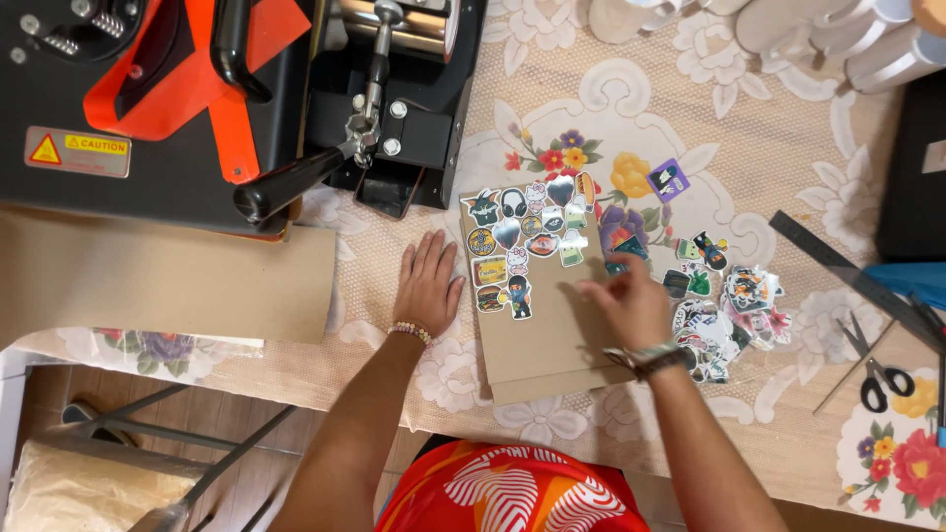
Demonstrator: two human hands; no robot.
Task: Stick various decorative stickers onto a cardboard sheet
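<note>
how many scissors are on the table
1: black-handled metal scissors at the table's right side, beside the dark metal ruler, right of the loose sticker pile. More may lie outside the view.

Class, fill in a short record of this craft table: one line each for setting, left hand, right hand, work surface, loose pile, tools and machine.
Setting: table under a floral lace cloth
Left hand: flat on the cloth, beside the cardboard sheet
Right hand: over the sheet's right edge, fingertips at a sticker; grip unclear
Work surface: cardboard sheet with laid stickers across its top
Loose pile: sticker heap right of the sheet
Tools: scissors and ruler at far right
Machine: black and orange press at upper left
</note>
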